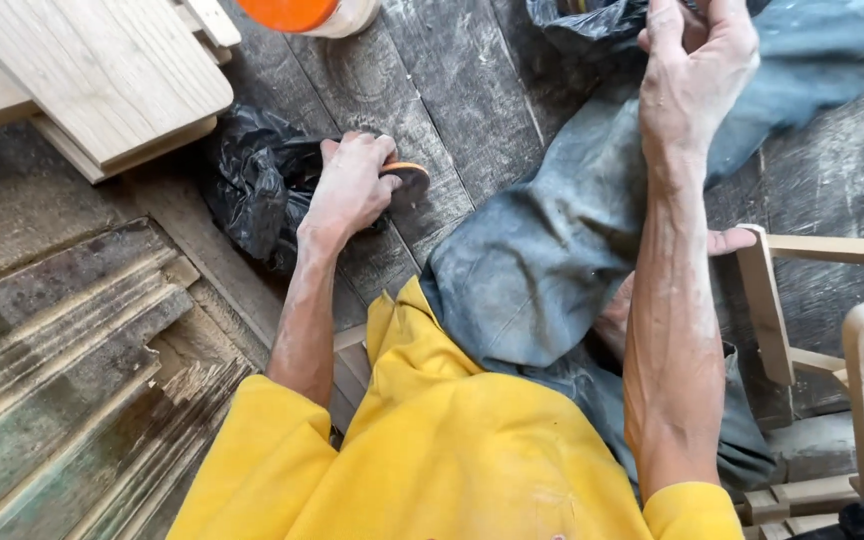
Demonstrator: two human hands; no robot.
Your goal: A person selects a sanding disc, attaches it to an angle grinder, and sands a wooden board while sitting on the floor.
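My left hand (352, 185) rests on the dark plank floor, fingers closed over a small round disc with an orange rim (410, 174), right beside a crumpled black plastic bag (252, 190). My right hand (694, 72) is raised above my knee in dusty grey-blue trousers (552, 260), fingers loosely curled; nothing shows in it. Both arms are powdered with pale dust and come out of yellow sleeves (432, 450).
Pale planed boards (92, 70) lie at the upper left. A jar with an orange lid (302, 12) stands at the top edge. An unfinished wooden frame (782, 320) sits at the right by my bare foot. Old moulded planks (62, 370) lie at the left.
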